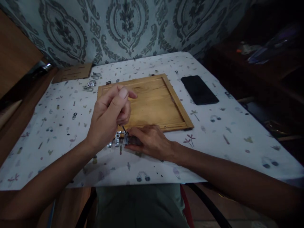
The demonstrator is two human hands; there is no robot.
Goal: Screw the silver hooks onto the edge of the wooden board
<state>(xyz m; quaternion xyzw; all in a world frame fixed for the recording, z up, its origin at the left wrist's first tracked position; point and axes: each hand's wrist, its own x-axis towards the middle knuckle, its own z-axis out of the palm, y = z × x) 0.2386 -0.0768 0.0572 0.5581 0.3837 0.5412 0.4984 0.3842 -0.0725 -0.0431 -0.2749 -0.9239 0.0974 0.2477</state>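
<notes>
My left hand (pixel 111 109) is closed over the near left corner of a framed wooden panel (pixel 152 101). A thin dark tool shaft (pixel 123 129) points down from this fist; its handle is hidden by the fingers. The shaft's tip meets a row of shiny metal fittings (pixel 117 139) at the panel's near edge. My right hand (pixel 152 141) lies low on the table, fingers closed around a short dark brown piece (pixel 133 141) beside the nearest fitting. How the fittings join that piece is hard to make out.
On the patterned tablecloth (pixel 213 148), a black phone (pixel 199 90) lies right of the panel. Several loose metal fittings (pixel 91 83) and a piece of cardboard (pixel 73 72) are at the back left. A patterned curtain (pixel 128 28) hangs behind the table.
</notes>
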